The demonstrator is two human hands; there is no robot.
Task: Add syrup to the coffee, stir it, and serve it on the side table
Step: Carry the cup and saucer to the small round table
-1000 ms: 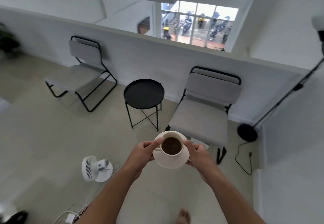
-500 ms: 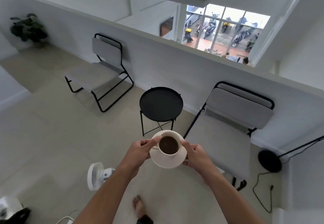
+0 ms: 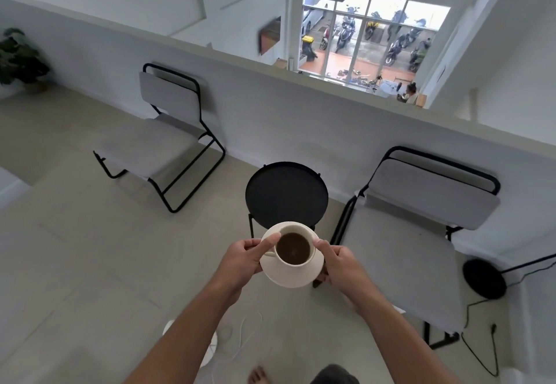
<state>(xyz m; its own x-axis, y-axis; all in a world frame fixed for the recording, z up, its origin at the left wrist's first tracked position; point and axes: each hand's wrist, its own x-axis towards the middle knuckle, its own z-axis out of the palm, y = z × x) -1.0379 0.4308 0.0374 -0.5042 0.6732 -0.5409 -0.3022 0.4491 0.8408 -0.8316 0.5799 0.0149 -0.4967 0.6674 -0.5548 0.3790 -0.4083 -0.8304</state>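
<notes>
A cream cup of dark coffee [image 3: 293,248] sits on a cream saucer [image 3: 296,277], held in the air in front of me. My left hand [image 3: 243,258] grips the saucer's left rim, thumb by the cup's handle. My right hand [image 3: 340,263] grips the right rim, thumb on top. The round black side table [image 3: 285,191] stands just beyond the saucer, its near edge hidden behind it, its top bare.
A grey chair with a black frame [image 3: 168,134] stands left of the table and another [image 3: 415,233] right of it, both against a low white wall. A black floor-lamp base [image 3: 484,278] with a cable lies far right. A white fan [image 3: 207,344] and cord lie on the floor under my arms.
I have walked closer to the side table, which now looks larger and sits right behind the saucer. Both hands keep the same hold on the saucer.
</notes>
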